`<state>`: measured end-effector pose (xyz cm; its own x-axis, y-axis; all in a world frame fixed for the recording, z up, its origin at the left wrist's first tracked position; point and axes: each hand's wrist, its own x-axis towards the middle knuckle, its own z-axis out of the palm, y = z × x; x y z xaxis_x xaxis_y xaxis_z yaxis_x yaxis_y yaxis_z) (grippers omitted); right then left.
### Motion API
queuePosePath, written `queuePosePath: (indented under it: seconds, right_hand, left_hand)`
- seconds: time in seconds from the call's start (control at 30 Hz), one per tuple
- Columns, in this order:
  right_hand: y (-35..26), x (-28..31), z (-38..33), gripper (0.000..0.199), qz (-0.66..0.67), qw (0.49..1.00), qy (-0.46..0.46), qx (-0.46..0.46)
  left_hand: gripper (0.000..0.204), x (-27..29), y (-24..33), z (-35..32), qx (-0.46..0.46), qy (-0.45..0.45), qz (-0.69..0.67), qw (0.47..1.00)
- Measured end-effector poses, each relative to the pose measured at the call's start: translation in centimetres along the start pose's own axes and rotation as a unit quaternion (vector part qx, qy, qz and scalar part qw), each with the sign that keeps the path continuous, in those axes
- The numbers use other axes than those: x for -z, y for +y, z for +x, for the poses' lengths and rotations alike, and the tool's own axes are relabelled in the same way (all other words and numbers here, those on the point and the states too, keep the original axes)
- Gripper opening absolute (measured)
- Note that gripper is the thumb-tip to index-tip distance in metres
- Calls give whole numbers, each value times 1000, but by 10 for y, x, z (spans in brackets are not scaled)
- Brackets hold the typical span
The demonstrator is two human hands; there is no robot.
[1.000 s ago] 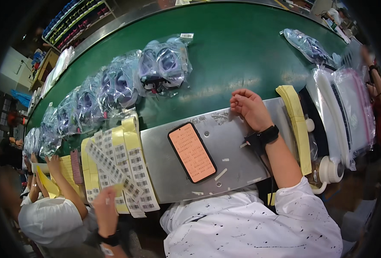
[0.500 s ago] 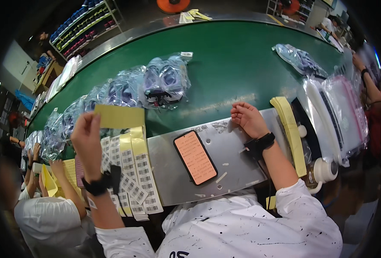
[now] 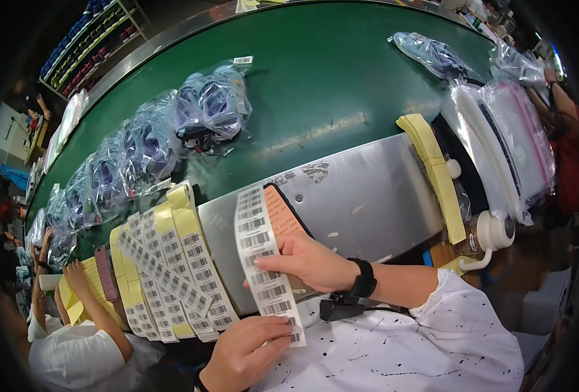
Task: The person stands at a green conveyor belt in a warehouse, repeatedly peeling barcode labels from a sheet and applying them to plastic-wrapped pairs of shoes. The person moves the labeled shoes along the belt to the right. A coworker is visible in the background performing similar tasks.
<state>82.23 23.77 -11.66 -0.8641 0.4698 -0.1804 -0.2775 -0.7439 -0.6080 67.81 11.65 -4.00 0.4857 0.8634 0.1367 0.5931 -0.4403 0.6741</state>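
Observation:
A white strip of barcode labels hangs upright between my hands, in front of my body. My right hand pinches it at mid-length, thumb on the printed face. At its lower end my left hand is closed on the strip, fingertips over the last labels. Behind the strip a phone with an orange text screen lies on the metal plate, partly covered. To the left lie several more label strips on yellow backing, with a loose piece lying slantwise across them.
Bagged pale blue shoes line the green conveyor belt at left; another bag lies far right. A yellow paper stack, clear plastic bags and a white-lidded bottle stand at right. A co-worker sits at left.
My left hand has brought the strip down and right, its printed side now showing. My right hand has moved left and down from the plate and taken hold of the strip. The view has shifted.

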Motion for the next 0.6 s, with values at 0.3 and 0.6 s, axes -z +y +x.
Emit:
queuePosePath:
  seconds: [0.3,0.6]
  right_hand:
    - [4,-8,1,33,-468,861,-172,95]
    - [-15,-12,-11,21,-453,870,-19,193]
  left_hand:
    - [47,3,-44,-20,190,456,-333,803]
    - [35,-14,-39,-4,224,389,-166,878]
